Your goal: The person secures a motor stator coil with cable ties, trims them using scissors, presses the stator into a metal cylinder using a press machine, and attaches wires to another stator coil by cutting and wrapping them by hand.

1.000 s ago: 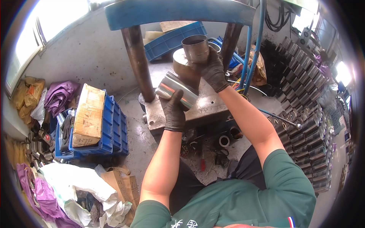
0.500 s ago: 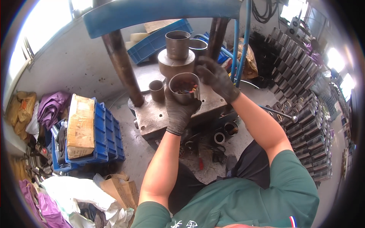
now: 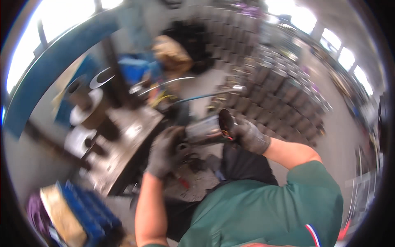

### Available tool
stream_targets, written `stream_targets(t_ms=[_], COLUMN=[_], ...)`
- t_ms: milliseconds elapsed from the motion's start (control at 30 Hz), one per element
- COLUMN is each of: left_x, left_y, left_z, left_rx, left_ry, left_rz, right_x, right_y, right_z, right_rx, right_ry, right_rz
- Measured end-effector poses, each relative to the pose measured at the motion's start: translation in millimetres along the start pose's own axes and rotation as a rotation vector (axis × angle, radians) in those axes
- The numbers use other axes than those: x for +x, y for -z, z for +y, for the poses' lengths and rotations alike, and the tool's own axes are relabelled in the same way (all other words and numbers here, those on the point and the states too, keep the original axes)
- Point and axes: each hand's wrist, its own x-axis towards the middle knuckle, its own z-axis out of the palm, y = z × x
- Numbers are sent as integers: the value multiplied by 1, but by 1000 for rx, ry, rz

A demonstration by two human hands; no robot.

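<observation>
A shiny metal cylinder with coloured wires at its open right end lies nearly level in front of me; it looks like a motor housing. My right hand, in a dark grey work glove, is closed round the rim of that end. At the opposite end is my gloved left hand, its fingers loosely bent and apart beside the cylinder. Motion blur hides whether they touch it. To the left, on the press's steel bed, stands a thick round block with a smaller tube on top.
The press's blue frame arches at the left. Many metal cylinders stand stacked ahead and to the right. A thin rod with a blue part juts out before the stack. Blue crates with a cardboard box sit at lower left.
My view has swung right, away from the press. The wired cylinder has left the press and tipped onto its side. My right hand, empty before, now grips it; my left hand's hold has loosened.
</observation>
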Motion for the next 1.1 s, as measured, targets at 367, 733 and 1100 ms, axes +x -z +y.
stream_targets(t_ms=[367, 733, 1100], left_x=[-23, -58, -69], left_y=[-21, -30, -33], left_z=[-25, -51, -66], left_rx=[101, 51, 228], left_ry=[54, 250, 386], left_rz=[-104, -212, -246], right_x=[-189, -296, -282], right_y=[225, 426, 519], right_z=[2, 24, 50], right_rx=[90, 118, 306], right_ry=[153, 194, 400], right_rz=[1018, 1565, 1443])
